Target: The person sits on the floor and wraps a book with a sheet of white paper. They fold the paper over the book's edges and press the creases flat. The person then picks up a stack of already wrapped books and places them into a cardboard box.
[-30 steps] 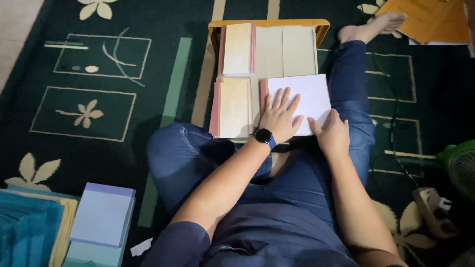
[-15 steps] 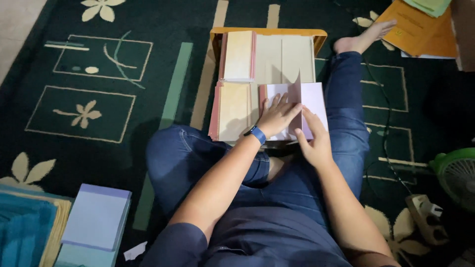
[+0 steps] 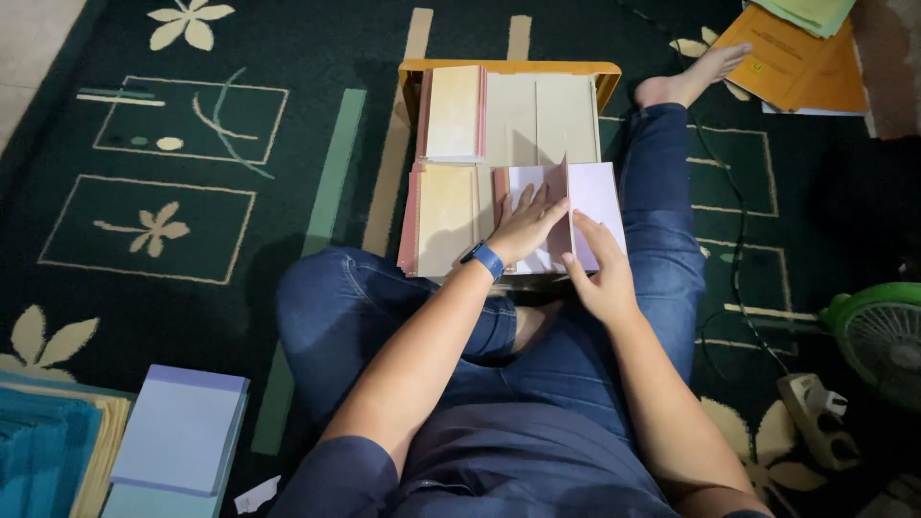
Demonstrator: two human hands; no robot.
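I sit cross-legged on a dark green rug. An orange tray (image 3: pixel 508 67) in front of my knees holds cream and pink-edged paper stacks (image 3: pixel 451 110). A lilac sheet (image 3: pixel 600 192) lies on its near right part, with its left half raised along a middle crease. My left hand (image 3: pixel 523 230), a blue watch on its wrist, rests spread on that left half. My right hand (image 3: pixel 600 278) grips the sheet's near edge, with the index finger along the crease.
A stack of lilac sheets (image 3: pixel 177 432) and a teal stack (image 3: pixel 38 451) lie at the near left. Orange folders (image 3: pixel 796 62) lie at the far right by my foot. A green fan (image 3: pixel 883 331), a power strip (image 3: pixel 815 422) and a cable (image 3: pixel 734 240) are on the right.
The lilac sheet lay flat under both hands a second ago. Its left half has been lifted and turned over, and my right hand has moved to the crease.
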